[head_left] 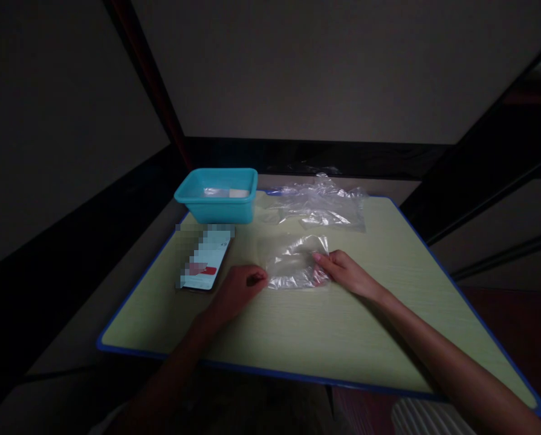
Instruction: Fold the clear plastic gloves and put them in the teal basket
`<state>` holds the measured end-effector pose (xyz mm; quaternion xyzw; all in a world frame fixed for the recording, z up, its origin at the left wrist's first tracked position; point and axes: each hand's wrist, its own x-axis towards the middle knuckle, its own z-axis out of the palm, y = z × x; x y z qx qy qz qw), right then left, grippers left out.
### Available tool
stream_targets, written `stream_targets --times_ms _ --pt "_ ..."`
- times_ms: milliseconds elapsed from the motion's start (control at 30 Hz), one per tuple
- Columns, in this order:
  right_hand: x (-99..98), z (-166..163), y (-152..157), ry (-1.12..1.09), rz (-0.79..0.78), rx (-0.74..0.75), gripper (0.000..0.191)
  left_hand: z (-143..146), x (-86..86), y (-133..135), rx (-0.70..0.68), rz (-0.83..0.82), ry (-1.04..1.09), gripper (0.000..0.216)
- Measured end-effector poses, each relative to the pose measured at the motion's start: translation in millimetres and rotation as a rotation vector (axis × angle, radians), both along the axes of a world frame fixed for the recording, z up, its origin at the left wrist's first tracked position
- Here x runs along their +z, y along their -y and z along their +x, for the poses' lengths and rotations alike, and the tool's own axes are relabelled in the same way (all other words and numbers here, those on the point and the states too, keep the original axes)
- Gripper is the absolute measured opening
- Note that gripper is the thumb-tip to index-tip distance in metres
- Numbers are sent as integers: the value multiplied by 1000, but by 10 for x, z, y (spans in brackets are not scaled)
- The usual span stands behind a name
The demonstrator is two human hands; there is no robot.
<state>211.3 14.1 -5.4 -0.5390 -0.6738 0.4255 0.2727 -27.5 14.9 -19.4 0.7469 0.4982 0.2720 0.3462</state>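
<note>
A clear plastic bag [292, 263] is spread between my two hands, just above or on the middle of the table. My left hand [243, 287] pinches its lower left corner, fingers curled. At the bag's right edge, my right hand [343, 272] grips it with the thumb on top and the fingers underneath. Behind this bag lies a crumpled heap of clear plastic bags [322, 205], apart from both hands. Left of my left hand rests a phone [211, 260] with its screen lit and partly blurred out.
A turquoise plastic basket [220, 208] stands at the back left of the table, with something pale inside. The pale yellow table [297, 338] has a blue edge. A wall with a dark band [343, 157] rises directly behind it.
</note>
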Motion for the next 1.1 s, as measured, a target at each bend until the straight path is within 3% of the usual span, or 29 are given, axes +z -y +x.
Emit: stream_targets --times_ms 133,300,667,1100 --pt "2 -10 2 -19 -23 -14 60 -14 -16 -22 -13 -35 49 6" --pt "7 -16 8 -45 -53 -22 60 -85 -56 -27 -13 -94 166 27" --pt "-32 -20 12 -69 -90 -34 64 -76 -96 10 94 -93 205 24" --pt "-98 -58 3 -102 -58 -110 57 -31 -42 -6 94 -209 249 40"
